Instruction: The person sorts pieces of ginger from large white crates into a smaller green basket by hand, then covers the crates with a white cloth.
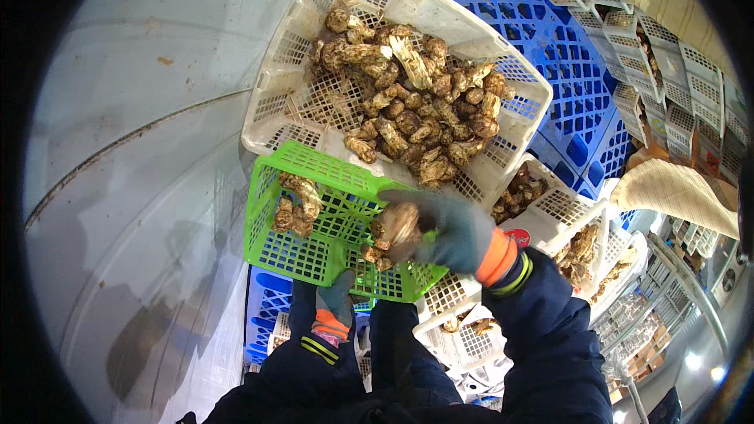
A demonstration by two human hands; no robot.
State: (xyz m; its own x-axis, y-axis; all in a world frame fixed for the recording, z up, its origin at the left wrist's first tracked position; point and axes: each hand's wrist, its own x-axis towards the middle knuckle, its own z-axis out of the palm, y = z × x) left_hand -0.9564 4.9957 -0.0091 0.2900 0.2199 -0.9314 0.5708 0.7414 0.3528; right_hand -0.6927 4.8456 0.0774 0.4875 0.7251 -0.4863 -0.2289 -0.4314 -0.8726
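My right hand (454,229), in a grey-green glove with an orange cuff, is closed round a thick brown-and-cream mushroom (399,225) over the right part of a green plastic basket (302,159). More pale-stemmed mushrooms (301,204) lie at the left end of this basket, and a small one shows just under the held one. At the basket's near edge my left hand (335,301), gloved alike, grips the rim with its thumb; its other fingers are mostly hidden. Beyond the basket, a large white crate (276,93) contains a heap of similar soil-covered mushrooms (416,102).
A blue slatted pallet (577,86) lies under and behind the white crate. Stacked white crates (632,51) stand at the far right. Closer on the right are further white crates (559,208) with mushrooms. A pale grey wall or sheet (149,149) takes up the left side.
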